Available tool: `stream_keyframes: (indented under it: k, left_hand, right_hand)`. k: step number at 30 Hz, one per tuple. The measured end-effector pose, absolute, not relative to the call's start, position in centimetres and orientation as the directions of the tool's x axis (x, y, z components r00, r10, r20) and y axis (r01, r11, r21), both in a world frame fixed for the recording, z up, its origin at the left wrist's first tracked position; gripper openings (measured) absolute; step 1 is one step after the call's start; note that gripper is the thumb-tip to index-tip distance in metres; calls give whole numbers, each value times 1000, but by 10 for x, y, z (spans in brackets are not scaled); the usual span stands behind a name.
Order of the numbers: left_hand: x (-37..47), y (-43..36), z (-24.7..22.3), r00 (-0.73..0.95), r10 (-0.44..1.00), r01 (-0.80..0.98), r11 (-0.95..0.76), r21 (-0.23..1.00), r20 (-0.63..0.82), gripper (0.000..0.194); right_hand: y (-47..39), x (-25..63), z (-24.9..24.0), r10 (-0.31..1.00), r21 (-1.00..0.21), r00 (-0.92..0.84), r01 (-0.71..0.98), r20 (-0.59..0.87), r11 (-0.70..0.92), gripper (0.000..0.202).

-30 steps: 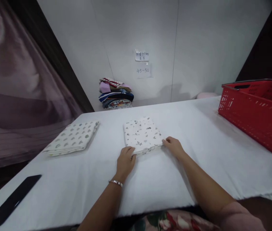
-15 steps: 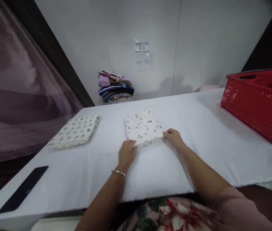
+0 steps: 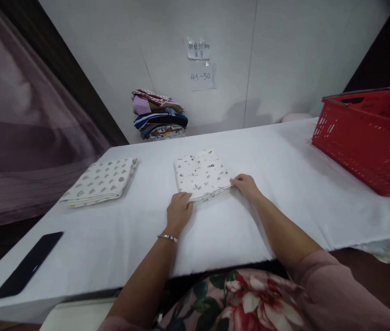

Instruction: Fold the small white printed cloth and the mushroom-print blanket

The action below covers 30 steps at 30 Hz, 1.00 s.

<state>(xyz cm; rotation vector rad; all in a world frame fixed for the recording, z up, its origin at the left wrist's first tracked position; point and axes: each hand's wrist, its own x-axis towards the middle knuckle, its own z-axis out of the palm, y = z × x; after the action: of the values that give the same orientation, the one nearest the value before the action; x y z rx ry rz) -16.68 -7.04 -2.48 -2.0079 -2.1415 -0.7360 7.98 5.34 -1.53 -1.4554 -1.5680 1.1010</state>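
A folded white cloth (image 3: 203,174) with small scattered prints lies flat on the white-covered table (image 3: 215,243) in front of me. My left hand (image 3: 180,212), with a bracelet at the wrist, is closed on its near left corner. At the near right corner, my right hand (image 3: 246,185) pinches the layered edge between thumb and fingers. The cloth's layers show along the side facing me. To the left rests a second folded white cloth (image 3: 101,181) with rows of grey prints, touched by neither hand.
A red plastic basket (image 3: 367,142) stands at the right. A flat black object (image 3: 27,265) lies near the front left edge. Behind the table rises a stack of folded fabrics (image 3: 160,115) by the wall. A purple curtain (image 3: 19,138) hangs at the left.
The camera view has shifted slightly, so everything sits a little higher and further left. Both hands keep hold of the same corners of the cloth.
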Motion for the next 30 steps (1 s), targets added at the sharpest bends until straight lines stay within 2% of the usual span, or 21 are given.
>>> stream_keyframes:
  k: [4,9,16,21,30]
  left_hand:
    - [-167,-71,-24,-118,914,960,5,280,388,28]
    - [-167,-72,-23,-121,920,952,1,305,374,30]
    - [-166,-76,-19,-206,899,942,74,328,387,32]
    - [-169,-77,-20,-262,904,918,125,377,337,35]
    - [-173,-77,-23,-290,914,887,144,440,286,37]
  right_hand:
    - [54,84,-15,991,-825,-101,565,-87,-14,28]
    - [58,85,-11,983,-753,-125,658,-134,-19,31]
    - [68,84,-10,940,-825,-164,540,-298,-167,27]
    - [71,82,-2,918,-811,-188,552,-349,-195,27]
    - [75,74,8,934,-827,-196,541,-300,-152,19]
